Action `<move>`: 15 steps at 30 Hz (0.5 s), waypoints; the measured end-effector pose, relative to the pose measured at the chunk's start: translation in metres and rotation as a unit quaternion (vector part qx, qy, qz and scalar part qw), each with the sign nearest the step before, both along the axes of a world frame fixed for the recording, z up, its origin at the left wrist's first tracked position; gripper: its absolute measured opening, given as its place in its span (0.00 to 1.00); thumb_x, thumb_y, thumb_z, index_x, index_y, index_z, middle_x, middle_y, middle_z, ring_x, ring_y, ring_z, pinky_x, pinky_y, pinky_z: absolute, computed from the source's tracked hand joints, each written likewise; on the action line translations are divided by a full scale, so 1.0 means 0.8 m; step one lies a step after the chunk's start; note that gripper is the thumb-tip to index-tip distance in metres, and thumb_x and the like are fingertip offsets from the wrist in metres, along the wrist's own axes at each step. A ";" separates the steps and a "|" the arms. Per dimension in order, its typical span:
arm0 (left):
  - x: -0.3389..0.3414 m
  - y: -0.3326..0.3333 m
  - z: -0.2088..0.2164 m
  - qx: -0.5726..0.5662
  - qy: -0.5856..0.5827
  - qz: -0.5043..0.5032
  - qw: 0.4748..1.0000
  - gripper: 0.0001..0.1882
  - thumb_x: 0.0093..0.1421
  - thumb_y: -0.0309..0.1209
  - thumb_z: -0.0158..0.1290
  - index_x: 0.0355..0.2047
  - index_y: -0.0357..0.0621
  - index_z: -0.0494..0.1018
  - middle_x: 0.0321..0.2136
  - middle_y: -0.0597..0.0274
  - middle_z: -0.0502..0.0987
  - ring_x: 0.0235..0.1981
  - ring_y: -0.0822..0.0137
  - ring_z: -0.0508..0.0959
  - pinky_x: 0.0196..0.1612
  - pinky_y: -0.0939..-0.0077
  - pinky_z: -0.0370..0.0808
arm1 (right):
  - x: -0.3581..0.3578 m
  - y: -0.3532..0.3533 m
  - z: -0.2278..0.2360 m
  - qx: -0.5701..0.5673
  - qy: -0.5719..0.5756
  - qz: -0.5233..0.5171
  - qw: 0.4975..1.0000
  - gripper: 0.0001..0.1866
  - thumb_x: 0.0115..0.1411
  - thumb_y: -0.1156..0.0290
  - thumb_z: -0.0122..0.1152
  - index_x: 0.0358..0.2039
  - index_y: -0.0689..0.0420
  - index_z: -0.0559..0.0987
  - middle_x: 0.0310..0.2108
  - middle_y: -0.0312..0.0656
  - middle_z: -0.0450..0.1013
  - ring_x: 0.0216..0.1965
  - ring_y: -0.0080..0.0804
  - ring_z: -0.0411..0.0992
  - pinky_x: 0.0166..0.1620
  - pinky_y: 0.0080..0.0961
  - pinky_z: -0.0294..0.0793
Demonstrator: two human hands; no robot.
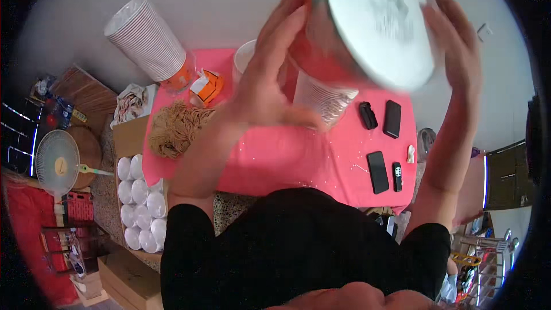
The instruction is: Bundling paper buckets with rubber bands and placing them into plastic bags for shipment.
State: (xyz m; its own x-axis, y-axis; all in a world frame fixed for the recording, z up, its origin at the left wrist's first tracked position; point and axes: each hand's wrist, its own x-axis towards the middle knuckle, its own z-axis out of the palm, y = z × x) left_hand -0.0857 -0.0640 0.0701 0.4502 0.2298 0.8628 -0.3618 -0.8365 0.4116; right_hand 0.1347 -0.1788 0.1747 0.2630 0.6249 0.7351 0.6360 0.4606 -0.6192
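A large red paper tub (327, 51) is raised tilted above the table, its round white end (381, 20) turned toward me. Motion blurs it, and the grey print on the white end cannot be read. My left hand (272, 74) is curved along its left side, fingers up against the wall and thumb stretched out below. On the opposite side, my right hand (456, 40) grips the rim of the white end. Below the tub, partly hidden by it, stands a ridged stack of pale containers (327, 100). Behind my left hand shows a white-rimmed tub (245, 54).
A pink-covered table (281, 161) holds a tall stack of tubs (149, 40), an orange packet (208, 87), a tan stringy bundle (178, 129), a phone (377, 172), a black case (392, 119) and a remote (397, 177). White cups (140, 206) fill a carton at left, near a fan (57, 162).
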 end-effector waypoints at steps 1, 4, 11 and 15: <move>0.005 0.003 0.008 0.051 0.018 0.065 0.996 0.66 0.30 0.56 0.68 0.63 0.40 0.43 0.62 0.46 0.47 0.64 0.52 0.46 0.62 0.60 0.53 | 0.015 0.020 0.010 -0.001 0.001 0.005 1.000 0.17 0.59 0.63 0.53 0.38 0.67 0.73 0.27 0.38 0.73 0.30 0.23 0.73 0.35 0.20 0.74; 0.056 -0.002 0.034 -0.141 -0.041 -0.153 0.977 0.62 0.45 0.41 0.66 0.63 0.39 0.29 0.64 0.49 0.36 0.64 0.57 0.43 0.64 0.62 0.43 | 0.043 0.030 0.051 -0.177 -0.018 -0.071 0.981 0.19 0.56 0.58 0.54 0.41 0.59 0.73 0.26 0.40 0.71 0.24 0.29 0.72 0.26 0.26 0.75; 0.127 0.089 -0.027 -0.243 0.115 -0.009 0.963 0.67 0.36 0.48 0.68 0.63 0.39 0.31 0.60 0.45 0.52 0.62 0.54 0.54 0.62 0.64 0.53 | 0.118 0.116 -0.004 -0.401 -0.022 0.010 0.916 0.21 0.59 0.51 0.48 0.30 0.59 0.69 0.15 0.36 0.65 0.10 0.23 0.67 0.13 0.19 0.69; 0.119 0.093 -0.053 -0.125 0.103 0.009 0.987 0.67 0.35 0.46 0.68 0.63 0.38 0.32 0.61 0.45 0.49 0.63 0.54 0.52 0.63 0.65 0.52 | 0.103 0.099 -0.048 -0.428 -0.001 -0.050 0.903 0.20 0.62 0.53 0.41 0.32 0.60 0.67 0.15 0.42 0.66 0.10 0.29 0.68 0.13 0.23 0.70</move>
State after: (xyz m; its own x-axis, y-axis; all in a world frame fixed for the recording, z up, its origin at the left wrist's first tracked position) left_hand 0.0095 0.0106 0.0273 0.6044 0.4333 0.6686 -0.2354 -0.7046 0.6694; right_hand 0.2169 -0.1000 0.1361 0.3481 0.9374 -0.0047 0.6490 -0.2447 -0.7204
